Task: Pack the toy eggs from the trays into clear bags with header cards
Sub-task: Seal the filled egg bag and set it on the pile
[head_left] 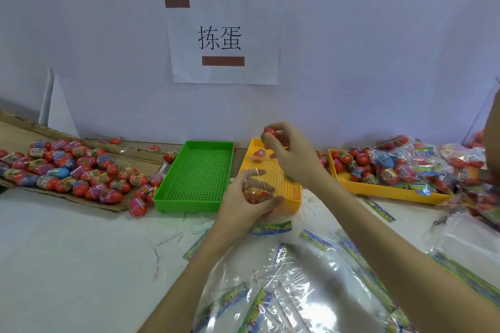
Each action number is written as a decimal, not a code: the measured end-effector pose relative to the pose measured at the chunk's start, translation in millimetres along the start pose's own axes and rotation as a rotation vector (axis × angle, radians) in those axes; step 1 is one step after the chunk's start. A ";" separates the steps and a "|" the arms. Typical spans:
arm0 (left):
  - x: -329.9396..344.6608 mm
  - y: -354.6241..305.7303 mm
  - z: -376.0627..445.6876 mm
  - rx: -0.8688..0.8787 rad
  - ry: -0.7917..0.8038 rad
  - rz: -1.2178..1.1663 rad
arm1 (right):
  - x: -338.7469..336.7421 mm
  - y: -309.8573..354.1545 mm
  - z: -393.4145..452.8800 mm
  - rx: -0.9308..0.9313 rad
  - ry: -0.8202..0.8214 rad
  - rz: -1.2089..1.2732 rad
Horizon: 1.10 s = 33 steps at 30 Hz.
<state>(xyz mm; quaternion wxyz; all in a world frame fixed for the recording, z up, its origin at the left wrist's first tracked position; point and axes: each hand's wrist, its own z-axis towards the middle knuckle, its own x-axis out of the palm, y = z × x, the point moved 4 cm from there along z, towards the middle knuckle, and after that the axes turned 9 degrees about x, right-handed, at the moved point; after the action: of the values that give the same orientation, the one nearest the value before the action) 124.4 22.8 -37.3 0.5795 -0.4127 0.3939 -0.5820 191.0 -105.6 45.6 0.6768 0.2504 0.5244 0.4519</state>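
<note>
The left hand (pixel 244 197) is gripping a clear plastic bag (pixel 254 186) of eggs at the yellow perforated tray's (pixel 293 192) six-o'clock edge; the right hand (pixel 290 154) is pinching a red toy egg (pixel 270 133) at twelve o'clock above it.

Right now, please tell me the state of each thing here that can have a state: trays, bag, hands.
Green tray: empty.
Middle yellow tray: nearly empty, one egg left.
Right yellow tray: loaded with eggs and filled bags.
Clear bag: partly filled with eggs, gripped by the left hand.
Right hand: fingers pinch a red egg above the middle tray.
</note>
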 end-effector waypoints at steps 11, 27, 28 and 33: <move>13.6 -3.7 -7.8 0.165 0.126 0.148 | -37.3 -31.1 -101.9 -0.126 -0.192 0.179; 22.3 -7.7 -13.9 0.298 0.170 0.246 | -36.6 -25.2 -114.4 -0.208 -0.145 0.015; 22.2 -6.4 -13.6 0.298 0.167 0.240 | -35.8 -26.8 -114.2 -0.192 -0.129 0.001; 22.5 -1.8 -13.7 0.288 0.156 0.205 | -32.9 -26.2 -115.5 -0.213 -0.093 -0.091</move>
<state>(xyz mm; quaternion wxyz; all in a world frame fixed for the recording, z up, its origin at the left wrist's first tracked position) 111.2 0.0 -39.8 0.6567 -0.2368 0.3900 -0.6005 90.7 -162.1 2.7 0.7430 0.1739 0.4524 0.4616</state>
